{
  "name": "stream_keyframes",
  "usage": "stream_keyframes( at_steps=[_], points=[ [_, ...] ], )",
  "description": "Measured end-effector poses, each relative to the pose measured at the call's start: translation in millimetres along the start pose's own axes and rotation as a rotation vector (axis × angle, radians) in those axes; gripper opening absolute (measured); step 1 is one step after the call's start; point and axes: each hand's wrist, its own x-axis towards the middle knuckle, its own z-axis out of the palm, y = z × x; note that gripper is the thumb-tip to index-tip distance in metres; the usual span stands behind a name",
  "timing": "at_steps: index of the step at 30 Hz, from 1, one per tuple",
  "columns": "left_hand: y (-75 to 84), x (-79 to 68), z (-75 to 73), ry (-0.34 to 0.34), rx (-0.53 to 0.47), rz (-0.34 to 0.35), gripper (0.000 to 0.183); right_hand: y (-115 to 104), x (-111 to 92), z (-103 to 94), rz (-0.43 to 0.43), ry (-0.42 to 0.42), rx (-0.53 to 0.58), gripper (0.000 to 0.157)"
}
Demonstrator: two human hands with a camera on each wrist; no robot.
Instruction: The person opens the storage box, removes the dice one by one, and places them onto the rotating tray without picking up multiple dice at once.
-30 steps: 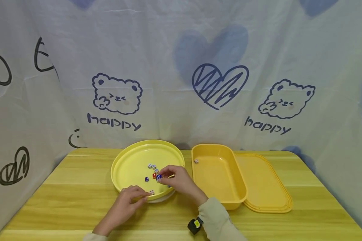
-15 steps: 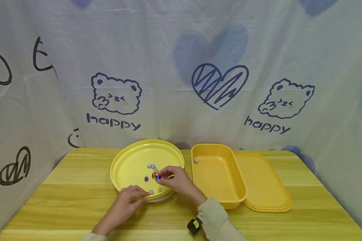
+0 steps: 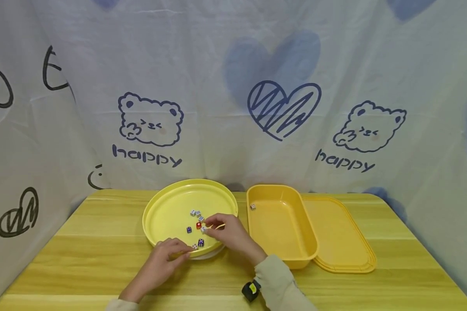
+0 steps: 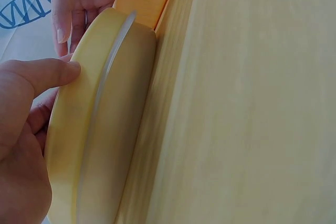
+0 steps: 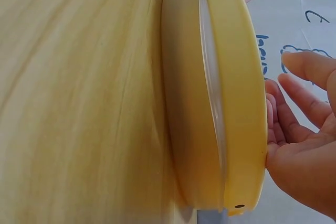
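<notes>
My left hand grips the near rim of the round yellow tray, its thumb on the outer wall and its fingers over the inside, as the left wrist view shows. A white die lies by those fingertips, beside a blue die. My right hand is over the tray's right side, thumb and forefinger apart; in the right wrist view no die shows between them. A white die appears right at its thumb tip. Near it are a red die, another blue die and several white dice.
An orange-yellow rectangular box stands right of the tray with one white die inside. Its flat lid lies beyond it on the wooden table. A printed cloth hangs behind.
The blue die at my right fingertips has come away and now lies lower in the tray, near the left fingers. A white die shows where it was. Both hands stay nearly in place.
</notes>
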Motion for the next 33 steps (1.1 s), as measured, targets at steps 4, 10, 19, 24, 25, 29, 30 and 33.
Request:
stream_keyframes(
  at_steps=[4, 10, 19, 24, 25, 29, 30, 33],
  points=[
    [0.2, 0.9, -0.6, -0.005, 0.003, -0.005, 0.016, -0.2, 1.0, -0.3, -0.004, 0.01, -0.014, 0.02],
    [-0.7, 2.3, -1.5, -0.008, -0.005, 0.008, 0.015, -1.8, 1.4, -0.7, -0.003, 0.021, -0.019, 0.018],
    [-0.9, 2.3, -0.7, -0.002, -0.032, 0.014, 0.015, -16.8, -2.6, -13.6, -0.031, 0.031, 0.018, 0.02],
    [-0.3, 1.9, 1.3, -0.01, -0.042, 0.003, 0.014, -41.0, -3.8, -36.9, -0.039, 0.048, 0.004, 0.02],
    [-0.1, 1.6, 1.3, -0.009, -0.04, -0.003, 0.014, -46.3, -2.7, -42.1, -0.036, 0.055, -0.003, 0.021],
    [-1.0, 0.0, 0.8, -0.014, -0.026, -0.031, 0.015, -60.8, 6.9, -63.4, -0.026, 0.095, -0.01, 0.025],
    [-1.3, -0.4, 0.6, -0.018, -0.025, -0.036, 0.015, -62.4, 9.9, -68.7, -0.02, 0.105, -0.007, 0.027],
    [-1.9, -0.3, 0.8, -0.024, -0.02, -0.038, 0.015, -60.8, 19.9, -85.3, -0.015, 0.122, 0.0, 0.031]
  ],
)
